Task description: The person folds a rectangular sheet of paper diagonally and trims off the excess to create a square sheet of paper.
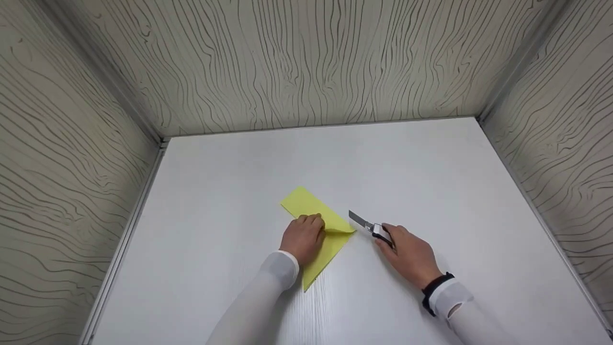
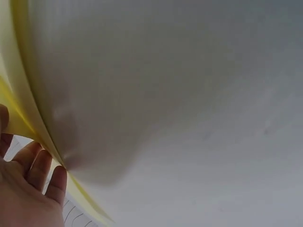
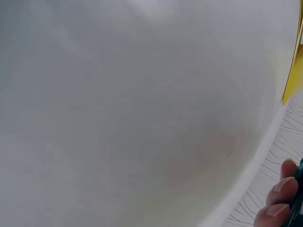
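Observation:
A yellow sheet of paper, folded over on itself, lies at an angle near the middle of the white table. My left hand rests over its left side and pinches the paper; in the left wrist view the fingertips are at its edge. A fold stands slightly raised beside the fingers, running to the right corner. To the right, my right hand grips a utility knife. Its bare blade points up and left, close to the paper's right corner. The right wrist view catches only some fingers and the dark handle.
The white tabletop extends around the paper on every side. Wood-grain-patterned panels enclose it at the back, left and right, with metal strips along the corners.

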`<state>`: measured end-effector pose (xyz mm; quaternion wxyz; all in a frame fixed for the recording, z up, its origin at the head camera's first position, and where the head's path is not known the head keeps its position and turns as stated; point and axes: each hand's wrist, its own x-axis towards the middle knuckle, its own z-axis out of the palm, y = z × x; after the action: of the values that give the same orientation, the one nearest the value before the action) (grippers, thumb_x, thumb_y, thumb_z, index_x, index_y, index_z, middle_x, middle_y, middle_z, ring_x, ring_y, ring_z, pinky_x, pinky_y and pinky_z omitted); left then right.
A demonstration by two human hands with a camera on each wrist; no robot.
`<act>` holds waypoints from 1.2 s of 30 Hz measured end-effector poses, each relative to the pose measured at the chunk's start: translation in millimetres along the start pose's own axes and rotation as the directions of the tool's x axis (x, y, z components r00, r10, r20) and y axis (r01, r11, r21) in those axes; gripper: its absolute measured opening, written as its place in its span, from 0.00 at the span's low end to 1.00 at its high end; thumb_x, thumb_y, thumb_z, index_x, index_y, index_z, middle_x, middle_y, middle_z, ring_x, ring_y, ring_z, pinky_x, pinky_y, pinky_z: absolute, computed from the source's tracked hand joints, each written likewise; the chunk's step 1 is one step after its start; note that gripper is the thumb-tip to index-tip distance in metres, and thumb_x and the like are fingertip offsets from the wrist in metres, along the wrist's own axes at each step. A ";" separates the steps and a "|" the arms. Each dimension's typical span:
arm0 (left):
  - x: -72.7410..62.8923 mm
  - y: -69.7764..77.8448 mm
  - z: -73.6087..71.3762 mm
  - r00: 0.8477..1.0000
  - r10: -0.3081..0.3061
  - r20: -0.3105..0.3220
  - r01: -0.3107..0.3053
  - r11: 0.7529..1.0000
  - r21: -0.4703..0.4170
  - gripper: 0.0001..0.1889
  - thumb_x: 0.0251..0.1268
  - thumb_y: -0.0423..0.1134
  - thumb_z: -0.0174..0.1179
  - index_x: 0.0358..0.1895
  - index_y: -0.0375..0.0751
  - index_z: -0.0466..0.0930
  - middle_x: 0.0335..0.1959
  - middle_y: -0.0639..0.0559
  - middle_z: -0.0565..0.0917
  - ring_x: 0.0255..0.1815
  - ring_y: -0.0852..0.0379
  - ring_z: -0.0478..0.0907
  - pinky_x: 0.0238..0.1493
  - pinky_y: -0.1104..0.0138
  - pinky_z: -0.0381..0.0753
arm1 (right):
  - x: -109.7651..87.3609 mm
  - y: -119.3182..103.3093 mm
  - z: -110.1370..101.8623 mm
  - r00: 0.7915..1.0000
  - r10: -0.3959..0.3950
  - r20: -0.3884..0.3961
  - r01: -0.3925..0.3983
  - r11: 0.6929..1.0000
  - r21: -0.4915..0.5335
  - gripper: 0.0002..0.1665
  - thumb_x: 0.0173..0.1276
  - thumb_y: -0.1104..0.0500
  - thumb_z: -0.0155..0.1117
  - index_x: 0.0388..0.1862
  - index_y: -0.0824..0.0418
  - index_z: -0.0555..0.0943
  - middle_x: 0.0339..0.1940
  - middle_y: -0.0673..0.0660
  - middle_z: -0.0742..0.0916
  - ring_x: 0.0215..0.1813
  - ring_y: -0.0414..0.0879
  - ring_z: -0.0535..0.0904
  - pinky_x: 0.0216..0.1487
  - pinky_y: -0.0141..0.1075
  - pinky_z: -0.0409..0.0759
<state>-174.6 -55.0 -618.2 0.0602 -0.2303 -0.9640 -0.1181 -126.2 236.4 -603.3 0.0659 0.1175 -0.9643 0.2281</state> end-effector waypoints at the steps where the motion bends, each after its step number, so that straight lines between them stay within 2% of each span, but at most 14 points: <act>1: 0.6 -0.1 -0.4 1.000 -0.001 -0.003 0.001 1.000 0.001 0.06 0.80 0.45 0.54 0.44 0.50 0.78 0.55 0.55 0.83 0.56 0.52 0.78 0.54 0.57 0.78 | -0.5 0.7 -0.1 1.000 -0.015 -0.009 0.015 1.000 0.002 0.28 0.73 0.45 0.68 0.63 0.60 0.80 0.39 0.50 0.85 0.31 0.41 0.74 0.33 0.39 0.78; 4: 2.0 -0.1 -1.9 1.000 -0.007 -0.007 0.007 1.000 0.001 0.06 0.80 0.44 0.54 0.42 0.50 0.77 0.46 0.56 0.83 0.50 0.52 0.79 0.51 0.57 0.79 | -1.6 2.6 -0.4 0.999 -0.051 -0.019 0.051 0.999 0.006 0.29 0.71 0.47 0.70 0.64 0.61 0.78 0.42 0.52 0.86 0.34 0.41 0.76 0.37 0.41 0.81; 8: 3.4 0.1 -4.3 1.000 -0.017 -0.011 0.017 1.000 -0.005 0.06 0.79 0.43 0.54 0.40 0.49 0.75 0.38 0.56 0.81 0.45 0.52 0.79 0.46 0.58 0.79 | -2.6 5.4 -1.9 0.996 -0.086 -0.005 0.086 0.996 0.019 0.26 0.66 0.51 0.73 0.60 0.59 0.78 0.37 0.47 0.83 0.33 0.38 0.74 0.35 0.38 0.78; 13: 4.7 0.6 -6.6 0.999 -0.040 0.017 0.040 0.999 -0.011 0.07 0.80 0.43 0.54 0.39 0.50 0.74 0.37 0.56 0.81 0.44 0.53 0.79 0.44 0.59 0.78 | -3.2 10.7 -4.8 0.985 -0.171 0.024 0.171 0.985 0.022 0.24 0.61 0.54 0.75 0.56 0.55 0.81 0.35 0.42 0.81 0.32 0.36 0.72 0.33 0.34 0.76; 18: 5.8 1.4 -7.8 0.998 -0.045 0.034 0.045 0.999 -0.012 0.08 0.80 0.44 0.53 0.39 0.49 0.75 0.39 0.56 0.83 0.47 0.52 0.80 0.46 0.58 0.79 | -2.5 16.0 -5.4 0.955 -0.296 0.035 0.297 0.955 -0.026 0.25 0.60 0.53 0.78 0.56 0.52 0.84 0.36 0.40 0.83 0.33 0.35 0.71 0.32 0.32 0.74; 21: 6.1 1.6 -7.8 0.999 -0.041 0.024 0.041 0.999 -0.010 0.08 0.80 0.44 0.54 0.39 0.48 0.75 0.39 0.55 0.83 0.46 0.51 0.80 0.46 0.58 0.80 | -0.9 17.5 -3.7 0.941 -0.338 0.027 0.339 0.938 -0.071 0.25 0.61 0.50 0.79 0.57 0.52 0.86 0.36 0.41 0.83 0.33 0.35 0.71 0.31 0.31 0.74; 24: 5.8 1.4 -6.6 0.999 -0.035 0.010 0.035 0.999 -0.005 0.08 0.80 0.44 0.55 0.38 0.48 0.75 0.38 0.55 0.83 0.45 0.51 0.80 0.45 0.58 0.80 | 1.0 16.2 -2.4 0.942 -0.333 0.031 0.335 0.937 -0.102 0.26 0.61 0.49 0.79 0.57 0.53 0.86 0.40 0.45 0.84 0.36 0.38 0.74 0.34 0.34 0.78; 27: 5.3 1.4 -6.3 0.999 -0.032 0.013 0.032 0.999 -0.007 0.07 0.79 0.43 0.55 0.39 0.48 0.75 0.39 0.55 0.82 0.47 0.51 0.80 0.46 0.58 0.80 | 3.1 12.8 -2.0 0.956 -0.288 0.063 0.294 0.948 -0.122 0.26 0.62 0.49 0.78 0.58 0.54 0.86 0.42 0.47 0.84 0.39 0.40 0.76 0.37 0.36 0.80; 31: 4.5 2.2 -8.5 0.999 -0.025 0.030 0.026 1.000 -0.015 0.07 0.80 0.43 0.53 0.40 0.48 0.74 0.40 0.54 0.82 0.49 0.51 0.80 0.49 0.57 0.80 | 7.0 8.6 -2.6 0.966 -0.237 0.104 0.250 0.958 -0.139 0.26 0.62 0.49 0.78 0.58 0.55 0.86 0.42 0.48 0.84 0.38 0.40 0.76 0.37 0.36 0.79; 36: 3.8 2.7 -9.2 1.000 -0.012 0.028 0.013 1.000 -0.014 0.07 0.80 0.43 0.53 0.40 0.47 0.73 0.40 0.54 0.82 0.49 0.50 0.80 0.49 0.56 0.80 | 12.0 7.1 -3.3 0.968 -0.223 0.117 0.239 0.961 -0.140 0.25 0.63 0.50 0.78 0.57 0.56 0.86 0.42 0.48 0.84 0.38 0.41 0.75 0.37 0.37 0.79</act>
<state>-176.1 -53.5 -608.1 0.0445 -0.2263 -0.9653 -0.1223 -139.4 241.7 -601.2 0.0525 0.2351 -0.9607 0.1378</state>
